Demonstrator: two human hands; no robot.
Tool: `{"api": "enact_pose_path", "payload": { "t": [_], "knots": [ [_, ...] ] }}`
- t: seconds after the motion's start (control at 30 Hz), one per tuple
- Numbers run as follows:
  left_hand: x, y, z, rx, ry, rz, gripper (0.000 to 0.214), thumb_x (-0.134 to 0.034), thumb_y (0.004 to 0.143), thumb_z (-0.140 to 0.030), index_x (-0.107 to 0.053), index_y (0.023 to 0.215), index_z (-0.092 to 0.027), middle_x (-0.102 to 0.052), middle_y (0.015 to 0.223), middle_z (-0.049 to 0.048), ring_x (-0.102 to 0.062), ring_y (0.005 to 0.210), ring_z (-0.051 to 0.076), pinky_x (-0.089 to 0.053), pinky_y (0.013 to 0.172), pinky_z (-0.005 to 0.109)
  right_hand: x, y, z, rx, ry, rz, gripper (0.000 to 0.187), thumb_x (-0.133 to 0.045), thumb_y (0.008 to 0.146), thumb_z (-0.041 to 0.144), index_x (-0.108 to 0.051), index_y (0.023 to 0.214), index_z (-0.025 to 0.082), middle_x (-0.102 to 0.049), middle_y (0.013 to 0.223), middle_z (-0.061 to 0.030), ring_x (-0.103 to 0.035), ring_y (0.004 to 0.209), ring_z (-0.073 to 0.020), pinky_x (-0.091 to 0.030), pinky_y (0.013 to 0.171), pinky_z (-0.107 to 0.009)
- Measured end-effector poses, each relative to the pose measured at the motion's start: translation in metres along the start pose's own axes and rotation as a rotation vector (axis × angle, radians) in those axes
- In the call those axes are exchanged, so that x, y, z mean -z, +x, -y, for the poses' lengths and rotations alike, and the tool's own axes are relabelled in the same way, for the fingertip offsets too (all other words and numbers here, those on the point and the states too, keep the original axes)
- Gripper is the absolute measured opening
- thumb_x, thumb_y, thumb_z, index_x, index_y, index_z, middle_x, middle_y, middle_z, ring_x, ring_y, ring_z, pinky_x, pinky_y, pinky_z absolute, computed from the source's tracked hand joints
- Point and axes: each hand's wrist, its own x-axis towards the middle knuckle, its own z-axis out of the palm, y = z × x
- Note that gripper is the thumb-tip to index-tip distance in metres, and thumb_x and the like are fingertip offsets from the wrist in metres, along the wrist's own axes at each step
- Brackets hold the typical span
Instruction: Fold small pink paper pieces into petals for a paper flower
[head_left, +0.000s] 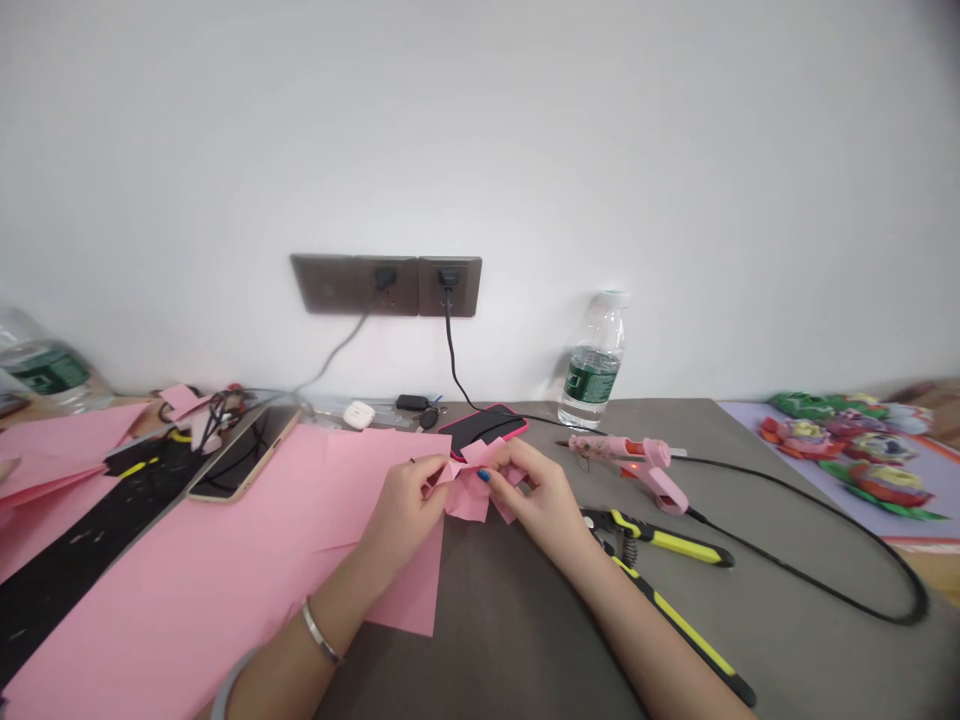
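Observation:
Between my two hands is a small folded piece of pink paper (469,497), with several flaps sticking out. My left hand (411,500) pinches its left side, thumb against fingers. On the right side, my right hand (534,490) grips the paper, and a blue thumbnail shows on top. Large sheets of pink paper (247,590) lie flat under and left of my left forearm. Just behind the hands rests a phone with a pink edge (480,428). My fingers hide part of the folds.
A pink glue gun (630,455) with a black cord lies right of my hands, behind yellow-black pliers (675,545). A water bottle (594,365) stands by the wall. Another phone (244,455) lies left. Colourful paper flowers (862,440) sit far right. Cables run to wall sockets (386,285).

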Motion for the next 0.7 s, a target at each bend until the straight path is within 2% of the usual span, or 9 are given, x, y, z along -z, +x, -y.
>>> {"api": "enact_pose_path", "payload": {
  "t": [0.2, 0.33, 0.43, 0.5, 0.6, 0.7],
  "knots": [
    [-0.002, 0.0, 0.003, 0.04, 0.014, 0.011, 0.029, -0.045, 0.083, -0.02, -0.027, 0.06, -0.02, -0.025, 0.055, -0.0065, -0.029, 0.054, 0.009, -0.02, 0.052, 0.024, 0.001, -0.002, 0.006, 0.115, -0.116, -0.11, 0.025, -0.056, 0.088, 0.019, -0.049, 0.064, 0.021, -0.049, 0.063, 0.0018, -0.047, 0.057, -0.0126, -0.037, 0.053, -0.023],
    [-0.003, 0.0, 0.004, 0.059, 0.016, 0.005, 0.031, -0.046, 0.083, -0.022, -0.027, 0.059, -0.019, -0.024, 0.055, -0.0066, -0.028, 0.053, 0.009, -0.019, 0.052, 0.024, 0.005, -0.004, 0.008, 0.164, -0.114, -0.157, 0.018, -0.048, 0.094, 0.019, -0.054, 0.078, 0.021, -0.053, 0.067, 0.0006, -0.047, 0.059, -0.0136, -0.039, 0.056, -0.025],
    [-0.003, 0.001, 0.0, 0.042, -0.006, 0.038, 0.027, -0.047, 0.081, -0.018, -0.033, 0.057, -0.018, -0.028, 0.054, -0.0063, -0.032, 0.054, 0.009, -0.021, 0.053, 0.023, 0.007, -0.003, 0.005, 0.22, -0.152, -0.086, 0.005, -0.058, 0.09, 0.023, -0.06, 0.095, 0.02, -0.057, 0.078, -0.0022, -0.053, 0.068, -0.0161, -0.044, 0.062, -0.027],
    [-0.002, 0.001, -0.003, 0.02, -0.017, 0.065, 0.024, -0.048, 0.08, -0.016, -0.04, 0.057, -0.017, -0.033, 0.054, -0.0058, -0.035, 0.055, 0.01, -0.023, 0.054, 0.023, 0.006, -0.003, 0.002, 0.26, -0.185, -0.016, 0.016, -0.065, 0.086, 0.024, -0.062, 0.101, 0.021, -0.058, 0.084, -0.0037, -0.056, 0.074, -0.0174, -0.046, 0.065, -0.028],
    [-0.001, 0.001, -0.006, -0.016, -0.009, 0.094, 0.018, -0.048, 0.077, -0.012, -0.051, 0.06, -0.017, -0.043, 0.056, -0.0048, -0.04, 0.057, 0.01, -0.027, 0.057, 0.023, 0.003, -0.005, -0.002, 0.294, -0.21, 0.057, 0.012, -0.066, 0.086, 0.021, -0.065, 0.097, 0.022, -0.055, 0.084, -0.0033, -0.056, 0.074, -0.0171, -0.047, 0.065, -0.027],
    [-0.001, 0.0, -0.005, -0.027, -0.002, 0.127, 0.017, -0.048, 0.076, -0.01, -0.058, 0.064, -0.017, -0.049, 0.058, -0.0035, -0.044, 0.06, 0.012, -0.029, 0.058, 0.023, 0.001, -0.005, -0.001, 0.298, -0.19, 0.074, 0.005, -0.064, 0.086, 0.017, -0.065, 0.088, 0.022, -0.053, 0.078, -0.0018, -0.055, 0.071, -0.0159, -0.045, 0.062, -0.026]
  ]
}}
